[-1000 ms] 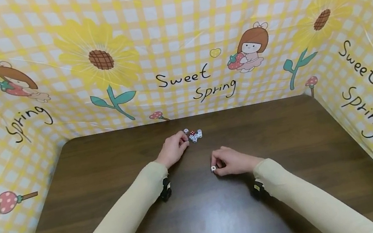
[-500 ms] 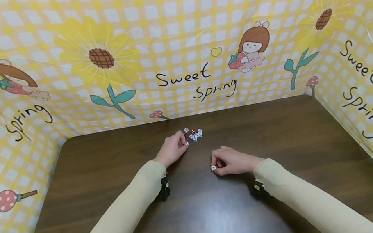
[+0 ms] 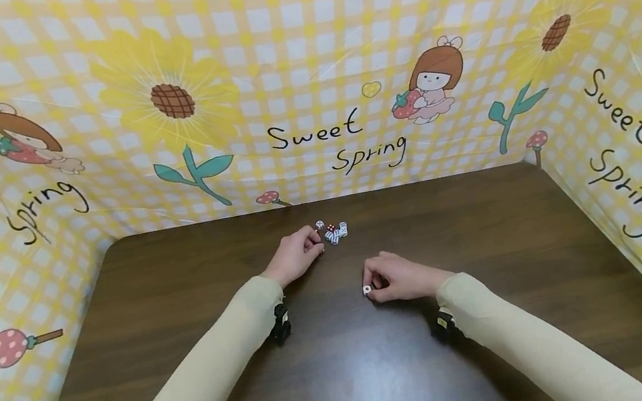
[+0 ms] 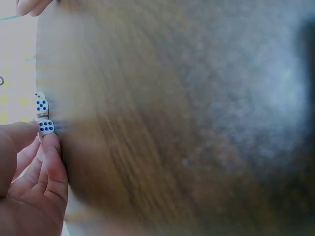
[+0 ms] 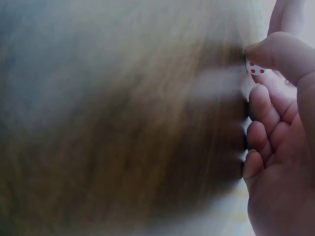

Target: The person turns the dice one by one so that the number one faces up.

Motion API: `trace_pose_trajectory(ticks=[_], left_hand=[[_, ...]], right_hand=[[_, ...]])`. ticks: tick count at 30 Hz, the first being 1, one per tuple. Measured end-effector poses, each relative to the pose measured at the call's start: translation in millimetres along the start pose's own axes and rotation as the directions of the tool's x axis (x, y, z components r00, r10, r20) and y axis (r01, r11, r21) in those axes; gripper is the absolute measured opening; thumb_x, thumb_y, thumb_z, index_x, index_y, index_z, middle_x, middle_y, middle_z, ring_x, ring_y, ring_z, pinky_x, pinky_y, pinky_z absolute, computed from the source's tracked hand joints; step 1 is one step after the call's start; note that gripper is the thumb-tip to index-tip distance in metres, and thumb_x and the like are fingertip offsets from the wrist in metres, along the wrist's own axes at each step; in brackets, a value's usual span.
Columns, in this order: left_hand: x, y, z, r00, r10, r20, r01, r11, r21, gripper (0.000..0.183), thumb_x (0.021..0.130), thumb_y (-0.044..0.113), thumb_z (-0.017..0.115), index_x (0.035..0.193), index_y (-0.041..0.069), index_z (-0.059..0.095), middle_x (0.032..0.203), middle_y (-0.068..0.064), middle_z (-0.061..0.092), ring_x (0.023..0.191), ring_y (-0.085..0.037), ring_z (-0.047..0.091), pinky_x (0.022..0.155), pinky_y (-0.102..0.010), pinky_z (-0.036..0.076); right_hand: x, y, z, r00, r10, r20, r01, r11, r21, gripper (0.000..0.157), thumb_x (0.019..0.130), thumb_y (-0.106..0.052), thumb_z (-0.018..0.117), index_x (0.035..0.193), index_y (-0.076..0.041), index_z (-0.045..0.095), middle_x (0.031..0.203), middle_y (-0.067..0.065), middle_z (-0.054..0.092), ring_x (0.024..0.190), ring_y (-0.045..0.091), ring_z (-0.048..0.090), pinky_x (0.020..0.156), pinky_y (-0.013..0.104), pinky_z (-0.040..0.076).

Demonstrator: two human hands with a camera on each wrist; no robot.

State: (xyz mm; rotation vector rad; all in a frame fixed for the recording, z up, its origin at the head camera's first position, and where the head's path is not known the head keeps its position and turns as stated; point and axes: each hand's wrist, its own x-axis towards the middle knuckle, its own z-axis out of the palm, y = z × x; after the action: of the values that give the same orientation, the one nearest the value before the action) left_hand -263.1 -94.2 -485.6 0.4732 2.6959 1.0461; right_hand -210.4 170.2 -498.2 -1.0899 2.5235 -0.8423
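At the back of the dark wooden table lies a small cluster of white dice [image 3: 336, 233] with blue and red pips. My left hand [image 3: 293, 255] is at the cluster's left side. In the left wrist view its thumb and fingertips pinch a die [image 4: 46, 127] showing six blue pips. Just beyond that one, another die [image 4: 42, 105] shows five blue pips. Nearer and to the right, my right hand [image 3: 402, 276] rests low at the table and pinches a single die [image 3: 366, 290] between thumb and forefinger. Red pips show on this die in the right wrist view, partly covered by the thumb.
The wooden table [image 3: 253, 399] reaches back to a yellow checked cloth [image 3: 286, 77] that hangs behind it and along both sides. A dark wrist camera [image 3: 280, 324] sits under the left sleeve, another camera [image 3: 444, 323] under the right.
The left fingers shift slightly at the cluster's edge; the white die seen at their tips half a second ago is now hidden in the head view. The right hand stays put with its die.
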Motion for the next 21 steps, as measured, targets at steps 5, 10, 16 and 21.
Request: trace_pose_trajectory(ticks=[5, 10, 16, 21], left_hand=[[-0.4, -2.1, -0.5, 1.0, -0.004, 0.025, 0.004, 1.0, -0.002, 0.011, 0.103, 0.015, 0.067, 0.109, 0.006, 0.066, 0.096, -0.009, 0.068, 0.086, -0.021, 0.062, 0.083, -0.038, 0.053], [-1.3, -5.5, -0.1, 0.999, 0.006, 0.032, -0.005, 1.0, -0.02, 0.01, 0.102, 0.016, 0.069, 0.106, 0.007, 0.066, 0.095, -0.007, 0.068, 0.086, -0.02, 0.061, 0.083, -0.038, 0.052], [0.6, -7.7, -1.2, 0.999, 0.015, 0.042, -0.013, 0.999, -0.042, 0.011, 0.101, 0.016, 0.07, 0.106, 0.008, 0.065, 0.096, -0.007, 0.068, 0.088, -0.02, 0.062, 0.084, -0.037, 0.052], [0.1, -7.6, -3.3, 0.999, 0.011, 0.051, -0.008, 0.998, -0.06, 0.013, 0.099, 0.016, 0.072, 0.106, 0.008, 0.064, 0.097, -0.008, 0.068, 0.09, -0.022, 0.062, 0.085, -0.038, 0.052]], right_hand=[[-0.1, -3.4, 0.6, 1.0, 0.012, 0.008, -0.012, 1.0, 0.002, 0.01, 0.092, -0.018, 0.075, 0.094, -0.021, 0.065, 0.079, -0.009, 0.056, 0.082, 0.011, 0.045, 0.076, 0.029, 0.039], [-1.0, -3.6, 0.5, 1.0, 0.024, 0.021, -0.024, 1.0, 0.009, 0.01, 0.092, -0.019, 0.075, 0.094, -0.02, 0.065, 0.08, -0.01, 0.056, 0.083, 0.011, 0.045, 0.075, 0.028, 0.04], [-0.7, -1.2, -0.1, 1.0, 0.008, 0.006, -0.008, 1.0, 0.01, 0.01, 0.092, -0.019, 0.076, 0.094, -0.021, 0.066, 0.079, -0.011, 0.056, 0.082, 0.011, 0.045, 0.075, 0.029, 0.04], [1.2, -0.9, -0.2, 1.0, 0.004, 0.002, -0.004, 1.0, 0.011, 0.01, 0.092, -0.02, 0.076, 0.094, -0.021, 0.066, 0.079, -0.01, 0.057, 0.082, 0.011, 0.046, 0.075, 0.029, 0.04]])
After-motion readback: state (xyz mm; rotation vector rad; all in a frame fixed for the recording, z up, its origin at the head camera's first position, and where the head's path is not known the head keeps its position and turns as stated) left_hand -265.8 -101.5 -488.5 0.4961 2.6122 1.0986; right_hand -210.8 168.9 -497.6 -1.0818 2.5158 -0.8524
